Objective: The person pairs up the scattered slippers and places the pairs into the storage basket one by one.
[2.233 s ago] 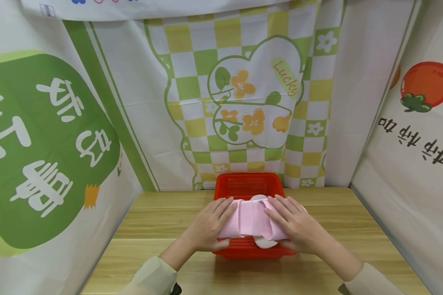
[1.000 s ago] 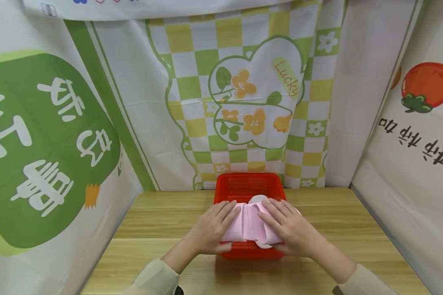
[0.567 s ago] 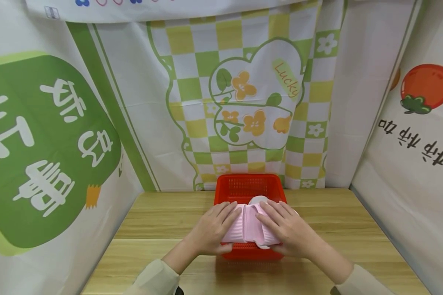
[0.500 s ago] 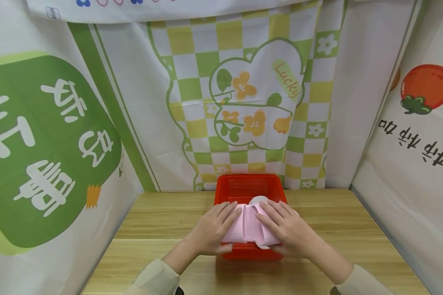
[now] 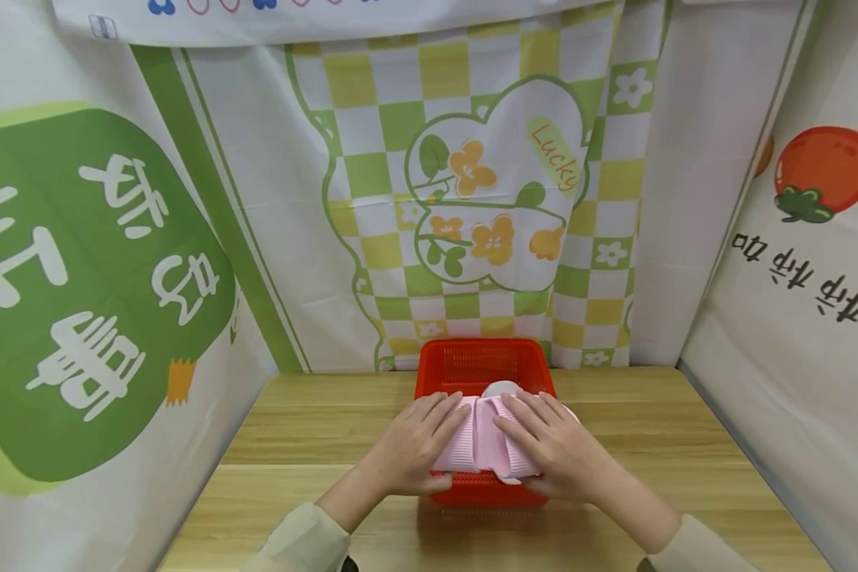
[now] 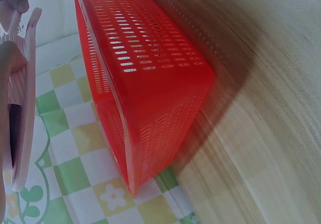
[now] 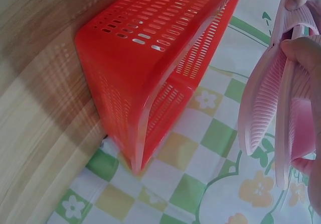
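A pair of pink slippers [image 5: 493, 441] with ribbed straps is held side by side above a red basket [image 5: 496, 496] in the head view. My left hand [image 5: 413, 445] grips the left slipper, fingers over its top and thumb below. The right one is gripped the same way by my right hand [image 5: 559, 445]. A pale rounded end of a sole [image 5: 500, 388] shows behind the straps. In the right wrist view, the ribbed footbeds of the slippers [image 7: 263, 98] are visible, apart from the basket wall. The left wrist view catches a slipper edge [image 6: 29, 93] at its left side.
The basket stands on a wood-grain table [image 5: 314, 421] near the back. A checkered cloth [image 5: 465, 310] hangs behind it. Printed cloth walls [image 5: 779, 381] enclose the table on both sides.
Over two seconds, my right hand has shifted left toward the left hand, and the gap between the slippers' straps has narrowed. The last half second shows almost no movement.
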Motion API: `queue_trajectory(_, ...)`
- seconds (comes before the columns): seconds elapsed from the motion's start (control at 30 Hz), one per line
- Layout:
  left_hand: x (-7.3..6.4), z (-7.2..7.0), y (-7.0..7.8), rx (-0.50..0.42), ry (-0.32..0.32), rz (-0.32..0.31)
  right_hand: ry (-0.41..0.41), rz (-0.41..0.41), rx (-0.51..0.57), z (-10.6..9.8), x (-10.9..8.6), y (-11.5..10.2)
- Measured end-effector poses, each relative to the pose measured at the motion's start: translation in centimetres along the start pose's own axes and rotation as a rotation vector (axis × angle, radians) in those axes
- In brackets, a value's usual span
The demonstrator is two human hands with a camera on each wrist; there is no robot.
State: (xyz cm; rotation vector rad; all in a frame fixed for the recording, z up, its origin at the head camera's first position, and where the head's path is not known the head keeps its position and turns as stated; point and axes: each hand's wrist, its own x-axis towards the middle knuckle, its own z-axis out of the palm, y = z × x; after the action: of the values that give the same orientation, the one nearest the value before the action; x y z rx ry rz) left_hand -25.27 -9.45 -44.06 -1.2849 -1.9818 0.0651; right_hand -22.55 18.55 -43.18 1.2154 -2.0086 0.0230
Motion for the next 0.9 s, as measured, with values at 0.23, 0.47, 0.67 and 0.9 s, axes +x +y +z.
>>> queue_trajectory(0.23,0.0,0.16,0.0,-0.004,0.012,0.005,-0.003,0.002,0.011,0.05,0.03,-0.06)
queue_trajectory(0.47,-0.04,0.11,0.1,-0.019,0.001,-0.004,0.018,0.001,0.017,0.15,0.08,-0.23)
queue_trajectory(0.67,0.0,0.1,0.19,-0.013,0.013,0.001,0.026,-0.004,0.017,0.25,0.12,-0.52)
queue_trajectory(0.9,-0.02,0.13,0.24,-0.015,0.02,0.003,0.032,-0.004,0.018,0.37,0.19,-0.72)
